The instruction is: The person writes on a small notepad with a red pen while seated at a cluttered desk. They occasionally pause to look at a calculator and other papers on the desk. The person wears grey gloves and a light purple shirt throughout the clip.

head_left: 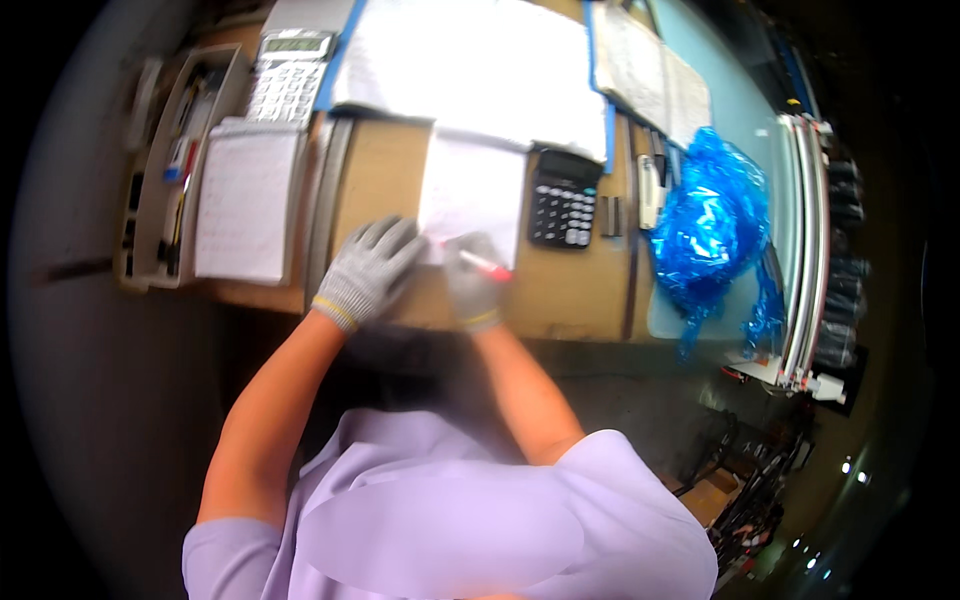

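Observation:
My right hand (472,283), in a grey knit glove and slightly blurred, is closed around a red-and-white pen (492,268). The pen lies across the lower part of a white sheet of paper (474,190); whether its tip touches the paper I cannot tell. My left hand (370,270) wears a matching glove with a yellow cuff line. It rests flat on the brown desk (385,165) with fingers stretched out, its fingertips close to the sheet's left edge. A black calculator (563,200) sits just right of the sheet.
Beyond the sheet lies a large stack of white papers (460,65) on blue folders. At left are a white calculator (290,80), a notepad (247,205) and a tray of pens (165,262). A crumpled blue plastic bag (712,215) and an open notebook (650,75) occupy the right.

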